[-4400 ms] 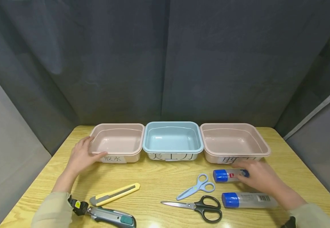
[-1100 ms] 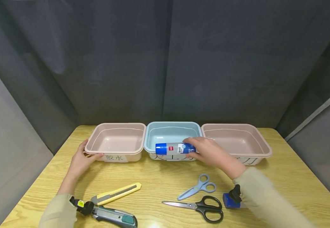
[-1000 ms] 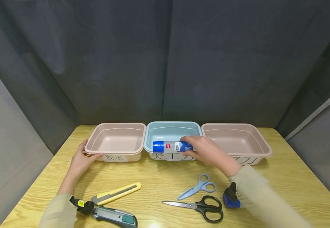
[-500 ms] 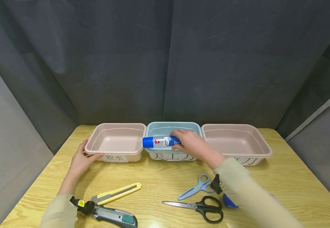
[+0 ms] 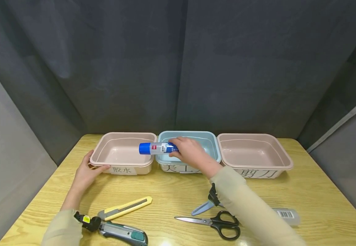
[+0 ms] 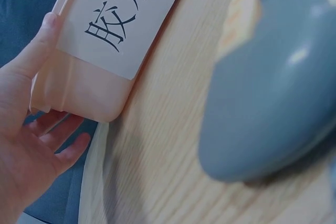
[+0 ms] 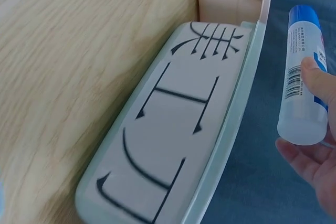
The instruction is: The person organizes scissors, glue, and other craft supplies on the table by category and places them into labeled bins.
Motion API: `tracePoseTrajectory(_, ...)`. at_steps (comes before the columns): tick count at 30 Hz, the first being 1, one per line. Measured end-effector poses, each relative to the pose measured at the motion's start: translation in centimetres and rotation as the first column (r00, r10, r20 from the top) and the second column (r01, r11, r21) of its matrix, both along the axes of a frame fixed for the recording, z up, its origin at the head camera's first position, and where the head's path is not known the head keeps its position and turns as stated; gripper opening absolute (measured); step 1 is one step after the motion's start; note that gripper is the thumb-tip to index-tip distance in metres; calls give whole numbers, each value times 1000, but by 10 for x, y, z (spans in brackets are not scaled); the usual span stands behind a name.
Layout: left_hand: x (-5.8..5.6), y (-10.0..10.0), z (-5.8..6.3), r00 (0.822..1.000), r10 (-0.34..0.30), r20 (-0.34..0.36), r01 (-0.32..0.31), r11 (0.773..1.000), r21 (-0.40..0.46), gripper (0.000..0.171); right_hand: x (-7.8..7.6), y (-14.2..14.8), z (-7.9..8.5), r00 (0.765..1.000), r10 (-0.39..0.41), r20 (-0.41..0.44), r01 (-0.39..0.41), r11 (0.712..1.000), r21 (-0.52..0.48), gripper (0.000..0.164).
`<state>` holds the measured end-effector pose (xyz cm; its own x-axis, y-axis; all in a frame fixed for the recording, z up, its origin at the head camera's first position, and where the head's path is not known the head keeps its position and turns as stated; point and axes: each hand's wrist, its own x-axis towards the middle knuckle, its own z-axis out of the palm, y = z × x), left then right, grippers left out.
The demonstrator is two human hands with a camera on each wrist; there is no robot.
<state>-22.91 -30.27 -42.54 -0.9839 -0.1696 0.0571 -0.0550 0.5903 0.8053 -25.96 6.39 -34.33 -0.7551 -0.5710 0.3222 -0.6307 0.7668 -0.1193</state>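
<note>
My right hand (image 5: 190, 152) holds a clear glue bottle (image 5: 156, 148) by its lower end, above the blue bin (image 5: 188, 162). The bottle lies nearly level, its blue cap over the right part of the left pink bin (image 5: 145, 170), which is labelled 胶水. In the right wrist view, thumb and fingers pinch the bottle (image 7: 300, 109) outside the blue bin's rim. My left hand (image 5: 84, 176) grips the left pink bin's front-left corner: the thumb presses the front rim and the fingers (image 6: 65, 135) lie round the side wall.
A right pink bin (image 5: 284, 164) is labelled 剪刀. On the wooden table lie a yellow utility knife (image 5: 127, 207), a grey-green utility knife (image 5: 124, 234), black-handled scissors (image 5: 224, 226), blue scissors (image 5: 203, 207) and another glue bottle (image 5: 291, 217), both last partly hidden by the right arm.
My right hand has picked up the upper glue bottle from the table at the right and carried it leftward across the blue bin. The left hand stays at the left bin, which has shifted slightly.
</note>
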Motion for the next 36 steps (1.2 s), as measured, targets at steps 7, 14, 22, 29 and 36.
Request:
tracePoseTrajectory(7,0,1,-2,1000,2,3,-2,1000,8,105,-7,-21,1,1000,-6,9,6,1000,2,43)
tracePoseTrajectory(14,0,0,0,1000,11,13,-11,1000,17,105,-8,-47,3,999,-26,25,24,998,64,45)
tracePoseTrajectory(22,2,-1,-2,999,37,23,-37,999,17,105,-6,-70,2,999,-31,13,29,992,125,43)
tracePoseTrajectory(29,2,-1,0,999,41,18,-42,999,13,104,-7,-85,-2,999,-29,24,25,990,136,40)
tracePoseTrajectory(36,5,1,3,999,33,11,-34,999,23,103,-10,-97,-12,999,-25,30,21,990,136,36)
